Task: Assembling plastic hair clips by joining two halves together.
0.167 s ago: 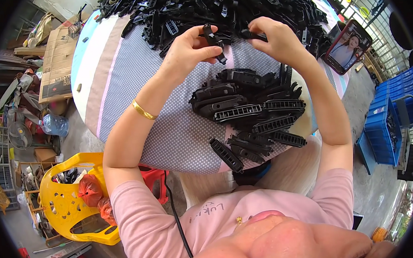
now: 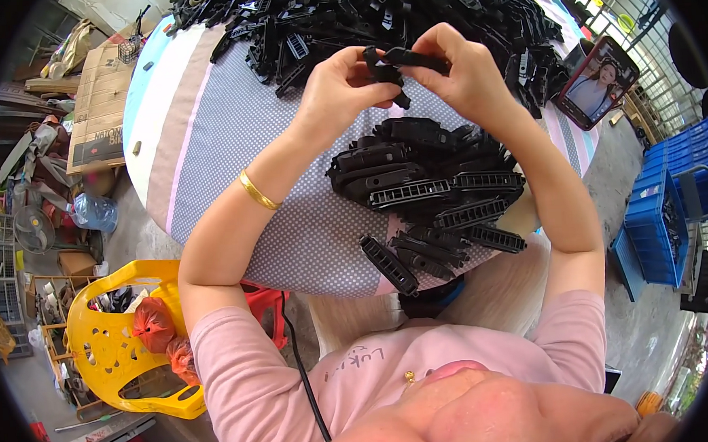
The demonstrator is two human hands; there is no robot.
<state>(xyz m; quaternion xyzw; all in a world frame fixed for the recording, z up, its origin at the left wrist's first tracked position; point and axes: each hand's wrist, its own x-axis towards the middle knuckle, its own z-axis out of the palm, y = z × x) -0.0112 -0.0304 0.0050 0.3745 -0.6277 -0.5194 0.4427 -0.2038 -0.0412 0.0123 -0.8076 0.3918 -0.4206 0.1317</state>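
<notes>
My left hand (image 2: 339, 84) and my right hand (image 2: 457, 70) meet above the table and both grip a small black plastic part (image 2: 397, 61) held between the fingertips. A gold bangle (image 2: 257, 192) circles my left wrist. Just below my hands lies a stack of long black ribbed plastic pieces (image 2: 429, 194) on the dotted grey cloth (image 2: 243, 130). A much bigger heap of loose black plastic parts (image 2: 373, 9) covers the far side of the round table.
A phone (image 2: 597, 83) with a lit screen leans at the table's right edge. A yellow plastic chair (image 2: 119, 349) holding orange bags stands at lower left. Blue crates (image 2: 658, 219) sit on the right. Cardboard (image 2: 100, 107) and clutter lie at the left.
Both hands stay together on the black part; the fingers have shifted only slightly.
</notes>
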